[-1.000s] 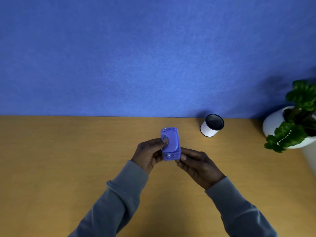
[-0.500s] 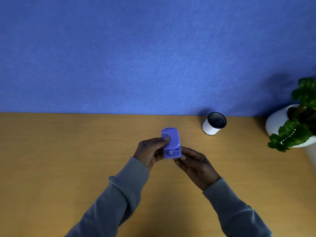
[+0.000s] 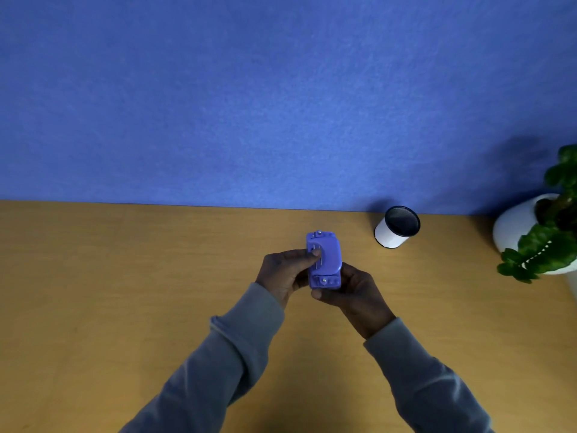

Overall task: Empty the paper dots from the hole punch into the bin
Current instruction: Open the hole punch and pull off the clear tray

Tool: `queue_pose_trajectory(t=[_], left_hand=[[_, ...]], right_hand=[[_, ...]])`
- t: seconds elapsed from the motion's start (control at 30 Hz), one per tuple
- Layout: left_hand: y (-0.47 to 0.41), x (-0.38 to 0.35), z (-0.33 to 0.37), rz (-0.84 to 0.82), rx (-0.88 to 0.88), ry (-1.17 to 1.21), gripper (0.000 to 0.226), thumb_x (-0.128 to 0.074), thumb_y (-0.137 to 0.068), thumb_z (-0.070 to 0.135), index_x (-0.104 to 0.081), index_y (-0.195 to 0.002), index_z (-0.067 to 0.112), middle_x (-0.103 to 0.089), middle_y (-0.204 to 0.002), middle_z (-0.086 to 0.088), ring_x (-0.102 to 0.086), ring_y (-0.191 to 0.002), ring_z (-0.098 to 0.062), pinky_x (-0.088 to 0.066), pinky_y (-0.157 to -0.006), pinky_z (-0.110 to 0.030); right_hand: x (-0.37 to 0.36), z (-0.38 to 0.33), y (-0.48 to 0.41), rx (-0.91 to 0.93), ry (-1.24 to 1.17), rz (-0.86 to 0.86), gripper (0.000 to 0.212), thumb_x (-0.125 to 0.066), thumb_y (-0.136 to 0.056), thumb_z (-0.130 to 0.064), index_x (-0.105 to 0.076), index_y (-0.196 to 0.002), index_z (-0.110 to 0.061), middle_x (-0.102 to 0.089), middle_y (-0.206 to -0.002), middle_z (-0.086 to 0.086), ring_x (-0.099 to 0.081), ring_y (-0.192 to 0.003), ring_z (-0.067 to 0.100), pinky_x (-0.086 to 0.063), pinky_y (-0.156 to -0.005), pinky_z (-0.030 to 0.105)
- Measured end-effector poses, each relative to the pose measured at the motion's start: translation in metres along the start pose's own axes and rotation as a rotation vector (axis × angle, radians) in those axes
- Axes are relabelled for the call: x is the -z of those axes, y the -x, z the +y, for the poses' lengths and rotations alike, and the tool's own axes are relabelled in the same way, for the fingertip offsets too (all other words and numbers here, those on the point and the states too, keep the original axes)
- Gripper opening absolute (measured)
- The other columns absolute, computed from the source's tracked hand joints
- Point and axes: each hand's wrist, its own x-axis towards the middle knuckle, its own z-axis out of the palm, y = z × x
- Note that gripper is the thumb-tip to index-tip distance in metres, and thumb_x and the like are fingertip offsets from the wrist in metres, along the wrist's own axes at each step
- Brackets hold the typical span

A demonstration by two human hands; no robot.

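A small purple hole punch [image 3: 324, 260] is held above the wooden table, lengthwise away from me. My left hand [image 3: 285, 273] grips its left side, thumb on the top. My right hand [image 3: 351, 292] cups its near end and right side from below. The bin [image 3: 396, 227], a small white cylinder with a dark inside, stands on the table to the right and beyond the punch, near the wall. No paper dots are visible.
A potted green plant in a white pot [image 3: 530, 229] stands at the right edge of the table. A blue wall [image 3: 281, 104] rises behind the wooden table [image 3: 125, 292].
The hole punch has stayed in both hands at about the same place. My right hand has closed further around its near end.
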Motion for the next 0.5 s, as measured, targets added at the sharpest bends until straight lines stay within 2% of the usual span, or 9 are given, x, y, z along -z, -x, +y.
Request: queue_pose_trajectory(t=[0.23, 0.33, 0.5], left_hand=[[-0.002, 0.001, 0.0, 0.045, 0.046, 0.018, 0.02, -0.081, -0.079, 0.017, -0.079, -0.089, 0.0, -0.078, -0.082, -0.013, -0.073, -0.069, -0.022, -0.061, -0.064, -0.031], [-0.002, 0.001, 0.0, 0.048, 0.053, 0.006, 0.012, -0.082, -0.077, 0.017, -0.081, -0.08, 0.006, -0.079, -0.082, -0.012, -0.074, -0.07, -0.022, -0.062, -0.066, -0.032], [-0.004, 0.005, -0.003, 0.055, 0.052, -0.023, 0.017, -0.083, -0.077, 0.019, -0.08, -0.084, 0.004, -0.079, -0.085, -0.014, -0.074, -0.073, -0.024, -0.06, -0.066, -0.033]], right_hand=[[0.001, 0.0, -0.008, 0.027, 0.192, 0.02, 0.044, -0.085, -0.069, 0.009, -0.072, -0.11, 0.0, -0.078, -0.102, 0.018, -0.074, -0.097, 0.031, -0.062, -0.082, 0.037], [0.001, 0.002, -0.009, 0.043, 0.246, 0.047, 0.041, -0.085, -0.069, 0.008, -0.073, -0.107, -0.001, -0.078, -0.099, 0.016, -0.075, -0.093, 0.025, -0.061, -0.078, 0.032], [0.001, 0.011, -0.007, 0.028, 0.24, 0.064, 0.04, -0.088, -0.068, 0.002, -0.073, -0.106, -0.003, -0.079, -0.099, 0.014, -0.075, -0.094, 0.027, -0.062, -0.079, 0.033]])
